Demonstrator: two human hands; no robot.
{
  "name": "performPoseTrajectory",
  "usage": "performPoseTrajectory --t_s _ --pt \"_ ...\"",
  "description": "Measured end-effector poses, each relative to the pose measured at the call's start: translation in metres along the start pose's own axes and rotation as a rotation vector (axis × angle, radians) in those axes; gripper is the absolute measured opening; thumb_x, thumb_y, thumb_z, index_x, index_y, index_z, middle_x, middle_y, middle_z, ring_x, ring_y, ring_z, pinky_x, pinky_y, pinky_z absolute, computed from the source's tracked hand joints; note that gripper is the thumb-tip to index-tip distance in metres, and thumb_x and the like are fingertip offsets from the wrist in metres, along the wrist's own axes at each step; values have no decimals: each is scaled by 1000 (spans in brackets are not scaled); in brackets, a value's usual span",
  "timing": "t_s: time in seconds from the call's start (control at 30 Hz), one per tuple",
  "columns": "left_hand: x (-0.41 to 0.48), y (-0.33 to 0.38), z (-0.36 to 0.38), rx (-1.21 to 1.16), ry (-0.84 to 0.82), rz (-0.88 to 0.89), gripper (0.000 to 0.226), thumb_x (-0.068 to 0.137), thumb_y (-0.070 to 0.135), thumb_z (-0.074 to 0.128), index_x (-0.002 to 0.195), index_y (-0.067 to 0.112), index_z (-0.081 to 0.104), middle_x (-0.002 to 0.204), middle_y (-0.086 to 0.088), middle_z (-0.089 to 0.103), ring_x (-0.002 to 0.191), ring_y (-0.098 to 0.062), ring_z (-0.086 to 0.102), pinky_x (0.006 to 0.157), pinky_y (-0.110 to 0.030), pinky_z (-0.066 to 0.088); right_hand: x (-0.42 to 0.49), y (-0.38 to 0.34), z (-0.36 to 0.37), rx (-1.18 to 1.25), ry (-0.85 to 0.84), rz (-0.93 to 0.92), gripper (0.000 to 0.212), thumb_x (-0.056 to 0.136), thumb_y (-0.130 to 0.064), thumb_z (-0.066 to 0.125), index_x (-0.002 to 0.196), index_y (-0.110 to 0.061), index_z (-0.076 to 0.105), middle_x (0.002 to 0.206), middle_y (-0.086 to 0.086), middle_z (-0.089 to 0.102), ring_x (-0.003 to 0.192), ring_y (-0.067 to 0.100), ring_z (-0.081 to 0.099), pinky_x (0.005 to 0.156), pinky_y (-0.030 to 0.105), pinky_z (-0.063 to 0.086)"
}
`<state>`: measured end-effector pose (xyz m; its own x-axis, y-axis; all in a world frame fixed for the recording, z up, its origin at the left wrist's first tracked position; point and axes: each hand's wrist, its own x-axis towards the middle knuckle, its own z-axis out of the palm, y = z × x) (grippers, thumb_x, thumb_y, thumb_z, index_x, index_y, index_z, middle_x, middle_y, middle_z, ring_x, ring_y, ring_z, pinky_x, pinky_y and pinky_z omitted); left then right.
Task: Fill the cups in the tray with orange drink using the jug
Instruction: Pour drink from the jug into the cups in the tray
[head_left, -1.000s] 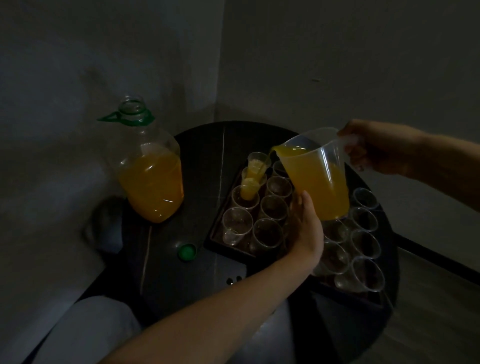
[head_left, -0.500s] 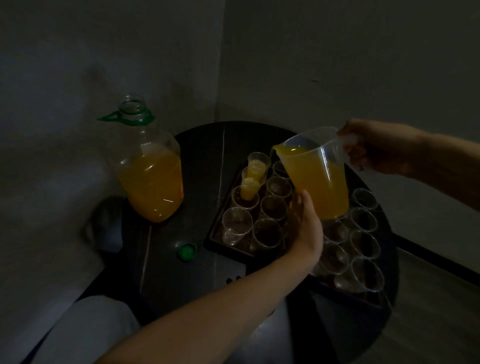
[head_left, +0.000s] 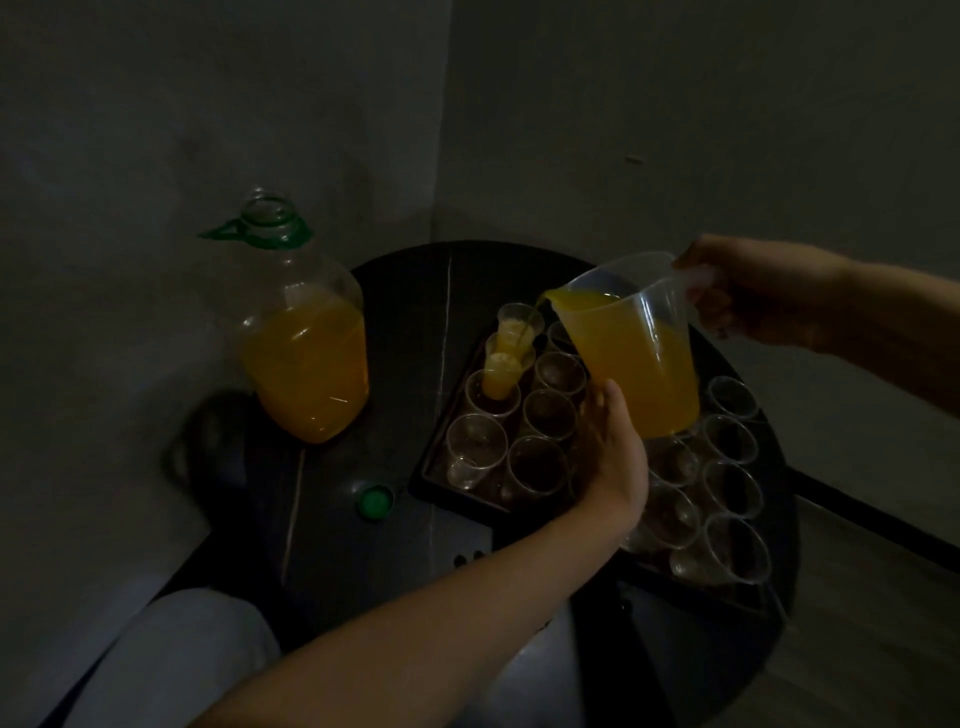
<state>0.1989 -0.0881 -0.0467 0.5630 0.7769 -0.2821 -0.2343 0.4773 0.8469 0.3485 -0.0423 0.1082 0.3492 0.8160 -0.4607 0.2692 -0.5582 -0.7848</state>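
Observation:
My right hand (head_left: 748, 291) grips the handle of a clear plastic jug (head_left: 631, 353) full of orange drink, tilted left with drink at its spout. My left hand (head_left: 615, 447) rests flat against the jug's lower side, fingers straight. Below, a dark tray (head_left: 431, 467) holds several clear plastic cups. Two far-left cups (head_left: 517, 325) hold orange drink, as does a third cup (head_left: 498, 371); the nearer cups (head_left: 475, 449) look empty. More empty cups (head_left: 727, 488) stand to the right, partly hidden by the jug and my left hand.
A large clear bottle (head_left: 301, 343) half full of orange drink stands open at the left of the round dark table (head_left: 400, 280). Its green cap (head_left: 375, 503) lies on the table in front. Walls close in behind and to the left.
The jug has tipped slightly further left, and the drink has reached the spout. Both hands stay in nearly the same place.

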Motion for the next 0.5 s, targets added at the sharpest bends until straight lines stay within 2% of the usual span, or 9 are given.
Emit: performPoseTrajectory --t_s 0.13,0.4,0.5 --pt "0 -1 -1 3 -2 4 65 101 67 20 160 40 15 164 5 26 149 -17 28 124 -47 23 3 0 0 28 -23 0 35 91 -36 55 57 -27 57 63 -4 38 53 10 35 60 30 27" --pt "-2 0 3 -24 18 5 67 99 70 23 159 41 15 164 7 25 150 -18 27 124 -50 21 3 -1 1 -6 18 17 34 89 -38 57 56 -27 54 62 -3 38 52 12 35 60 31 26" --pt "-5 1 3 -39 13 10 91 79 90 28 158 46 15 165 9 24 150 -18 26 124 -51 21 3 -2 2 -15 37 11 28 84 -40 60 59 -27 55 63 -3 39 52 12 35 61 33 27"
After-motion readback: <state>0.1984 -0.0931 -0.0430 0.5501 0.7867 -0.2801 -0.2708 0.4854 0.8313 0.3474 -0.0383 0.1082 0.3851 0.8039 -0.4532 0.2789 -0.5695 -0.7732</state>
